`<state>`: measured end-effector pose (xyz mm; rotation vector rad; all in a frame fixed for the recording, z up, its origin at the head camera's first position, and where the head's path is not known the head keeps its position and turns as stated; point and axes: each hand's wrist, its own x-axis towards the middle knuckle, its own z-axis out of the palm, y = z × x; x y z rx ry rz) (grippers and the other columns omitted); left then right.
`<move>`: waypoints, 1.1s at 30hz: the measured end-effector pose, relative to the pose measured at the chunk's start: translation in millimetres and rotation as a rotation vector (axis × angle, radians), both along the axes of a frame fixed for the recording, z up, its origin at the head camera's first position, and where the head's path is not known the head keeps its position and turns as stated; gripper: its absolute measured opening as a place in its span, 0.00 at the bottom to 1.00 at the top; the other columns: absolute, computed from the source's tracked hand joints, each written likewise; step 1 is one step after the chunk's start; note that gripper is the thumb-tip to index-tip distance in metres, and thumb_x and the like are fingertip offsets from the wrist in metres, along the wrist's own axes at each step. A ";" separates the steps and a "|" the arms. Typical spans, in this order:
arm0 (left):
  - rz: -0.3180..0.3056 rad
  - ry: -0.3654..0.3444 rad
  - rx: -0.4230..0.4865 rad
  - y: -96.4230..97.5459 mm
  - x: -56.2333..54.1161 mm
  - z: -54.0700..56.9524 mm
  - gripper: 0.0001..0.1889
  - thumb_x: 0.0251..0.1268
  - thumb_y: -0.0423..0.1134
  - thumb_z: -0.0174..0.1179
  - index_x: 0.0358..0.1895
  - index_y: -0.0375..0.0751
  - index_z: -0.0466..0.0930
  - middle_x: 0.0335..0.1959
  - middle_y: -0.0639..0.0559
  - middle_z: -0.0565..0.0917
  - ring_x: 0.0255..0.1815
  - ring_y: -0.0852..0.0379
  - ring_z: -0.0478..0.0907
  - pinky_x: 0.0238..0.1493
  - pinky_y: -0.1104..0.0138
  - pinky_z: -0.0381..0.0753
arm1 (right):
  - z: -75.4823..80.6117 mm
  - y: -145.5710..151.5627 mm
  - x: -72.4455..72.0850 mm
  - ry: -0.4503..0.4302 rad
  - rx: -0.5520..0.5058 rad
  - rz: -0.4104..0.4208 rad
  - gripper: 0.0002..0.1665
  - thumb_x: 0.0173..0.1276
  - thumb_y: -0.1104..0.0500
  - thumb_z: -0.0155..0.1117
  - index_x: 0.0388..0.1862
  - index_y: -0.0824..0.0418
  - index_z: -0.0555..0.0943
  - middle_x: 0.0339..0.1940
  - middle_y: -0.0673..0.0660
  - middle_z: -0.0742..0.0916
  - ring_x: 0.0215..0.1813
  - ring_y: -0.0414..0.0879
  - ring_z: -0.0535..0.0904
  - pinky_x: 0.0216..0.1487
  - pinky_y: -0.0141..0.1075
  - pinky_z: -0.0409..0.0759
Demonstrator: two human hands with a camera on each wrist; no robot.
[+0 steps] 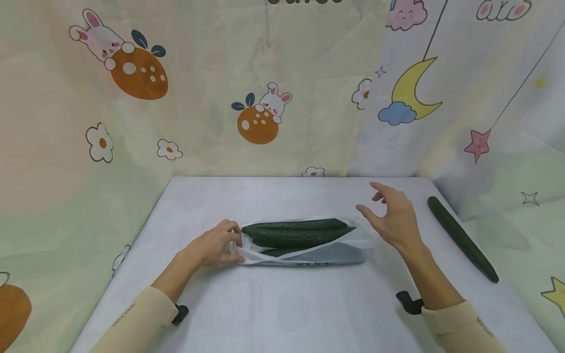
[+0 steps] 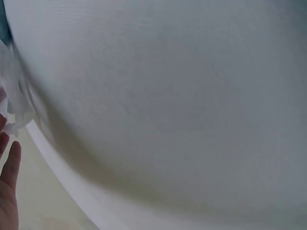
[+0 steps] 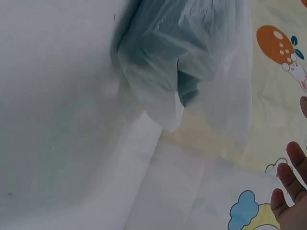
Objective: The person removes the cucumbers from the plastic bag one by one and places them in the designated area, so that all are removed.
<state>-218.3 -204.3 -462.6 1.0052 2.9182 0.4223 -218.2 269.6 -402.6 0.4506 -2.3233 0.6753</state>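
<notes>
A thin whitish plastic bag (image 1: 340, 252) lies lengthwise on the table with several dark green cucumbers (image 1: 300, 233) showing through its open upper side. At the bag's left end my left hand (image 1: 217, 244) holds the plastic edge, thumb on the near side and curled fingers on the far side. The left wrist view catches only part of that hand (image 2: 8, 182) beside the crumpled plastic (image 2: 17, 91). My right hand (image 1: 394, 218) is raised off the bag's right end, thumb and fingers spread with nothing between them. In the right wrist view, the bag (image 3: 192, 62) hangs loose at its end, apart from the fingers (image 3: 290, 179).
A single cucumber (image 1: 462, 239) lies slanted along the table's right edge, outside the bag. The white-covered table (image 1: 282, 304) backs onto a hanging cloth (image 1: 203, 88) printed with rabbits, flowers and a moon. Black wrist cameras (image 1: 409, 303) sit at both cuffs.
</notes>
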 end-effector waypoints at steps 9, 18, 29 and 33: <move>-0.139 0.197 -0.010 -6.9 3.9 -6.0 0.17 0.57 0.59 0.75 0.41 0.54 0.87 0.51 0.58 0.82 0.59 0.54 0.74 0.62 0.56 0.77 | -7.7 -41.2 -5.3 -0.125 0.057 0.205 0.38 0.59 0.55 0.81 0.67 0.59 0.77 0.50 0.59 0.85 0.55 0.56 0.78 0.54 0.54 0.76; -0.167 0.190 -0.029 -4.3 8.0 -8.4 0.15 0.57 0.52 0.76 0.44 0.54 0.86 0.51 0.59 0.81 0.56 0.57 0.73 0.59 0.60 0.78 | -15.8 -63.4 -5.5 -0.272 0.112 0.376 0.38 0.62 0.53 0.79 0.70 0.58 0.76 0.55 0.53 0.82 0.56 0.52 0.79 0.56 0.49 0.81; -0.146 0.159 -0.046 -2.3 6.1 -9.9 0.16 0.57 0.54 0.75 0.43 0.54 0.85 0.51 0.59 0.80 0.55 0.59 0.74 0.52 0.60 0.82 | -25.3 -72.7 -4.4 -0.361 0.120 0.438 0.39 0.62 0.51 0.79 0.70 0.56 0.75 0.57 0.54 0.81 0.60 0.57 0.79 0.60 0.51 0.80; -0.129 0.149 -0.044 -1.4 4.9 -10.0 0.16 0.57 0.55 0.76 0.43 0.53 0.86 0.51 0.59 0.80 0.55 0.59 0.74 0.51 0.60 0.82 | -27.7 -74.2 -5.6 -0.366 0.118 0.475 0.39 0.62 0.52 0.79 0.71 0.55 0.75 0.56 0.55 0.81 0.54 0.55 0.80 0.54 0.50 0.82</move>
